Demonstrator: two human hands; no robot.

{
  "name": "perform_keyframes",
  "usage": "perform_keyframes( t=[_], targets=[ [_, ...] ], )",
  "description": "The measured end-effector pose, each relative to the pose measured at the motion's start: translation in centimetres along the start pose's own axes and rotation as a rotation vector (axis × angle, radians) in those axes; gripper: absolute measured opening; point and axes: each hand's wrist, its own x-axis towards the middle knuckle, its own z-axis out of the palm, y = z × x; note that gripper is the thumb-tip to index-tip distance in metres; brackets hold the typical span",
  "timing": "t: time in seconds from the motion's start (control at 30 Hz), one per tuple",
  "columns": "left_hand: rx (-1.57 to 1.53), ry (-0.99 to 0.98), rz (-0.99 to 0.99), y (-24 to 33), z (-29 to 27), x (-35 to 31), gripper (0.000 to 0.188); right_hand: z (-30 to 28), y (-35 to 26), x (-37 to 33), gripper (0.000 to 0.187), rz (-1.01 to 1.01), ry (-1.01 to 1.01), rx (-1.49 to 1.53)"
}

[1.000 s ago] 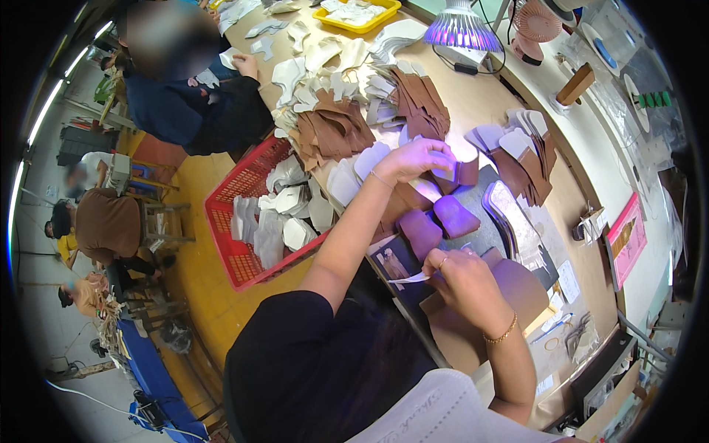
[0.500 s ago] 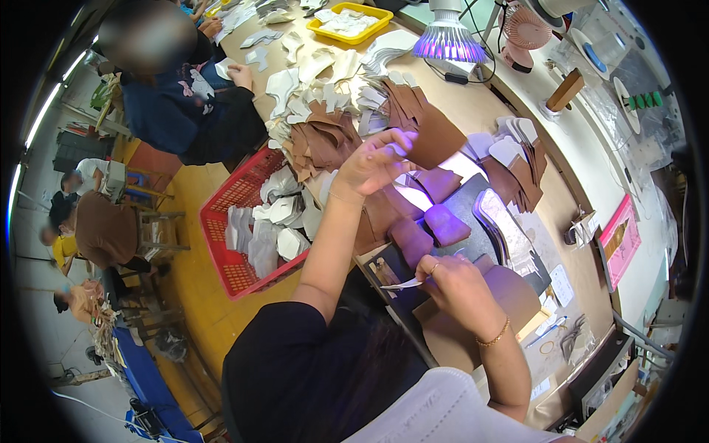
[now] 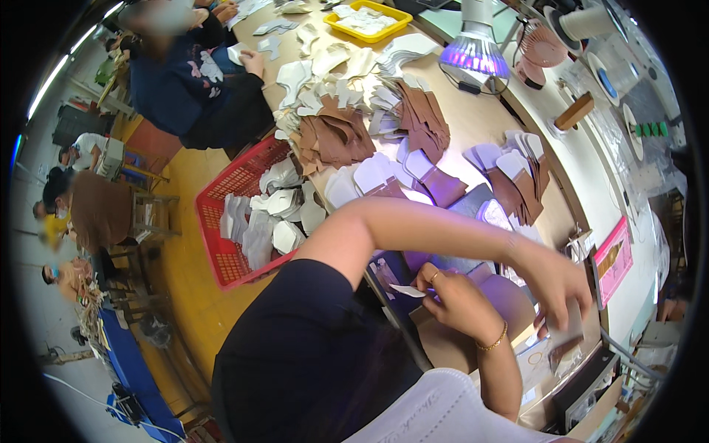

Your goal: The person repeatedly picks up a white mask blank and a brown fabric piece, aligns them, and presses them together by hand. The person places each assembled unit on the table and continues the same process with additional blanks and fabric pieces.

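Fetching step, we judge: right hand (image 3: 459,301) pinches white strip (image 3: 408,291); left hand (image 3: 554,280), grip unclear, next needs sure hold on grey piece (image 3: 567,336).

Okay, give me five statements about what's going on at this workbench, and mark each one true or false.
1. The left hand is out to the right of the right hand. True.
2. The right hand holds a brown piece. False: it holds a thin white piece.
3. The red plastic basket has white pieces in it. True.
4. The lamp is switched off. False: it glows purple-blue.
5. The yellow tray is on the floor. False: it is on the table.
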Motion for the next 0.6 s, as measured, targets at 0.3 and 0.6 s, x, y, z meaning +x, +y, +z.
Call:
perform_keyframes(
  t=[0.3, 0.6],
  targets=[
    [0.063, -0.131, -0.031, -8.9, 7.7, 11.8, 0.041, 0.2, 0.1, -0.9, 0.034, 0.075, -0.213, 0.118],
    [0.141, -0.253, -0.138, -14.1, 8.3, 9.7, 0.034, 0.6, -0.1, -0.7, 0.02, -0.125, -0.232, 0.055]
  ],
)
